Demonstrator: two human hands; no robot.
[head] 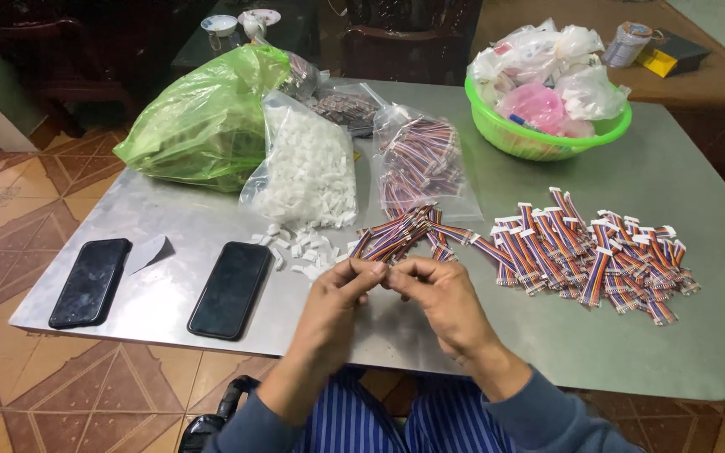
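Here the left hand [339,285] and the right hand [430,283] meet fingertip to fingertip just above the near edge of the desk [698,352], both pinched nearly closed. Between them sits something small, likely one short ribbon cable with its plug, though the fingers hide most of it and I cannot tell exactly what each holds. Such a piece looks very light and limp: a flat strip of thin coloured wires that bends freely, with a small hard plastic end. The stiff end would be the surest place to grip, as the wires themselves would flex and slip.

Just beyond the fingers lies a loose bundle of bare ribbon cables [400,233], striped in red, blue and orange. To its left a scatter of small white connectors [299,250] spills from an open clear bag of white connectors [308,172], blocky and matte. Behind the bundle, a clear bag of ribbon cables [421,159] stands half full. To the right, well apart, spreads a pile of cables with white ends fitted [597,252].

Further left two dark, glossy phones [230,289] [91,282] lie flat on the grey metal sheet, a green plastic bag [207,122] slumps behind, and a green basin [547,138] holds crumpled plastic bags.
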